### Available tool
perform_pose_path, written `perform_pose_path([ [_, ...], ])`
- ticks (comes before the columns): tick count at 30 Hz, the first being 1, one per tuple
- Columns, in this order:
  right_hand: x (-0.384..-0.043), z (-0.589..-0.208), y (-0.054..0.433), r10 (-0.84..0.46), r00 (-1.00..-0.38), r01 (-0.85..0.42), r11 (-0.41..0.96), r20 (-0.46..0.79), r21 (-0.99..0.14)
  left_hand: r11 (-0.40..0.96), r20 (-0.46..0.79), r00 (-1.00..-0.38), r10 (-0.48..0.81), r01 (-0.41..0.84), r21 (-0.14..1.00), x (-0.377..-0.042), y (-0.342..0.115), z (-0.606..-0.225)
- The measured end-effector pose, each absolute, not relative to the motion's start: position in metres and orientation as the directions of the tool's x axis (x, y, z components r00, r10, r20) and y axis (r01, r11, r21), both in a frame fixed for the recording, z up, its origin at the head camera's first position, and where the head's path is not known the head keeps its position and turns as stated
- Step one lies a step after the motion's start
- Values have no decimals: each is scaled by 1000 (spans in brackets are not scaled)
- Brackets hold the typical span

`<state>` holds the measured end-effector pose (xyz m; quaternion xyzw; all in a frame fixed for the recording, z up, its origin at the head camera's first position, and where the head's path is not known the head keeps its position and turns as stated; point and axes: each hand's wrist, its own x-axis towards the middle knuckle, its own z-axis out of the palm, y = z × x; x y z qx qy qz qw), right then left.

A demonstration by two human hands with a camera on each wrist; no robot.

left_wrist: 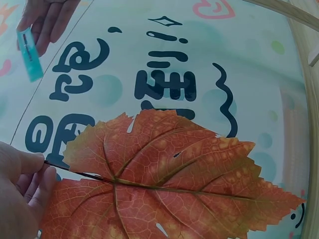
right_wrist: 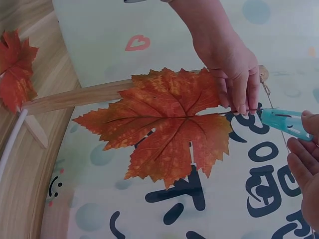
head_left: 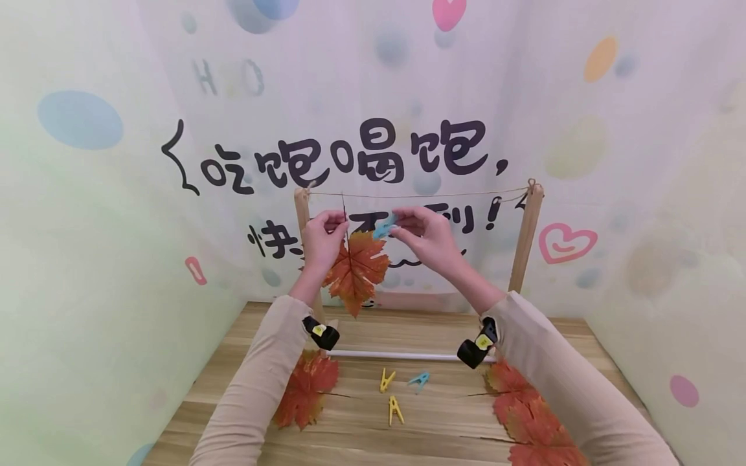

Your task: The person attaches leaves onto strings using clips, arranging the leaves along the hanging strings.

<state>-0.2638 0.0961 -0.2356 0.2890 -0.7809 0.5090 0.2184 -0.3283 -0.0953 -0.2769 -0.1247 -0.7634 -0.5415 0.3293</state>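
An orange-red maple leaf hangs tip down below the string tied between two wooden posts. My left hand pinches its dark stem between thumb and fingers, and the stem's upper end reaches the string. To the right, my right hand holds a light-blue clothespin between thumb and fingers. In the right wrist view the clothespin points toward the stem; in the left wrist view a gap shows between the clothespin and the leaf.
Two yellow clothespins and a blue clothespin lie on the wooden table. A maple leaf rests at left, several more leaves at right. A white rod joins the posts low down; the right post stands beyond my right arm.
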Motion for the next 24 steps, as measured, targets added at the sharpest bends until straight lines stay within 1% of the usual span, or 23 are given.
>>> perform_pose_path([
  [2, -260, -228, 92, -211, -743, -667, 317, 635, -674, 388, 634, -755, -168, 541, 747, -329, -95, -277],
  [5, -263, -222, 88, -191, -747, -663, 291, 637, -690, 399, 625, -760, -176, 526, 751, -329, -94, -277],
  [13, -301, -231, 81, -154, -719, -693, 231, 678, -683, 389, 620, -763, -182, 524, 758, -329, -95, -278],
  [24, -314, -217, 69, -91, -721, -685, 249, 687, -685, 368, 598, -779, -187, 509, 778, -328, -95, -275],
])
